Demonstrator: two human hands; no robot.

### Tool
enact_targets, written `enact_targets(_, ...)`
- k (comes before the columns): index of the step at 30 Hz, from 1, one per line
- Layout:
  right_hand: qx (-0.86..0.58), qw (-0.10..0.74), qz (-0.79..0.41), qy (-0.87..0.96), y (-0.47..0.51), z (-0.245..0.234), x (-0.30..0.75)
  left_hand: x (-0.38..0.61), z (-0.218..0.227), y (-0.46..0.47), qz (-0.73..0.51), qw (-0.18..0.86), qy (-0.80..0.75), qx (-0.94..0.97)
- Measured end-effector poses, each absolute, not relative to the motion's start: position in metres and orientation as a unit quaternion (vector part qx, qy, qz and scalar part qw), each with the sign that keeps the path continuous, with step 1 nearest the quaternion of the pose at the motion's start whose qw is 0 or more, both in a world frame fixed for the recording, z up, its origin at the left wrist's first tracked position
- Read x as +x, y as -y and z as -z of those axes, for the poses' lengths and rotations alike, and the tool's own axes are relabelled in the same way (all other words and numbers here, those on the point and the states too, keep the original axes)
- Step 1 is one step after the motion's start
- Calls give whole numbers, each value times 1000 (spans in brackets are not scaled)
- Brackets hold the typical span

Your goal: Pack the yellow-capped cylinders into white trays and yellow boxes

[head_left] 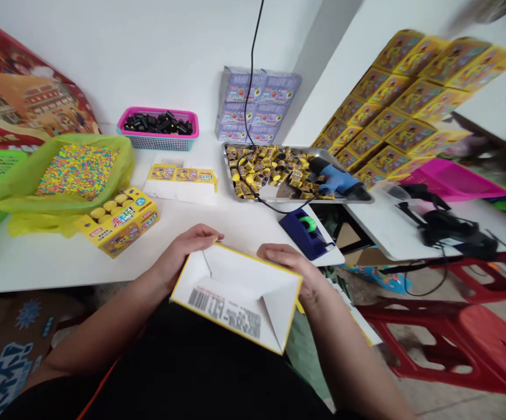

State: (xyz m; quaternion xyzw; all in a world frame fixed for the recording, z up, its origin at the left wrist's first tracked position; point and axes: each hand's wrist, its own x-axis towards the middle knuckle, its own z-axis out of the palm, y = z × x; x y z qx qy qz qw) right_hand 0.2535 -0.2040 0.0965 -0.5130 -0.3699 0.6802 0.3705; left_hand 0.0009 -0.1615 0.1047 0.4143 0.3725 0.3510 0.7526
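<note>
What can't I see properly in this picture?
All in the head view:
Yellow-edged carton: its far side is turned away, and the small print facing us is too blurry to read.
Right hand: the carton hides part of it.
Colourful beads: the top ones hide those underneath.
Brown cardboard box: cut off by the left edge.

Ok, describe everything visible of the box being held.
The box, apparently thin cardboard, shows a hollow white inside with yellow edges and creased corners. Dark print on its near side is too blurred to read. Held tilted before the body, it touches the left hand at upper left and the right hand at upper right.
</note>
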Motion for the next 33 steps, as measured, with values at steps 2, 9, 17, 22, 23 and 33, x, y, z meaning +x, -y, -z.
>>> enact_targets(2, -486, 354, -701, 384, 208, -120, 254, -2, -123, 172, -355, 735, -336, 469)
enact_targets(9, -415, 380, -571, 598, 217, -185, 252, -15, -139, 163, -540, 591, -305, 516)
enact_targets(17, -347, 193, -39, 917, 185, -118, 224, -31, -71, 83, -531, 577, -327, 528)
enact_targets(22, -395, 104, 3, 913, 175, -49, 224, -23, -31, 71, -492, 543, -381, 564)
enact_targets(23, -410, 97, -6, 907, 177, -46, 224, -21, -27, 71, -497, 540, -376, 566)
enact_targets(33, -589, 14, 2, 808, 140, -81, 198, 6, -32, 69, -498, 567, -433, 494)
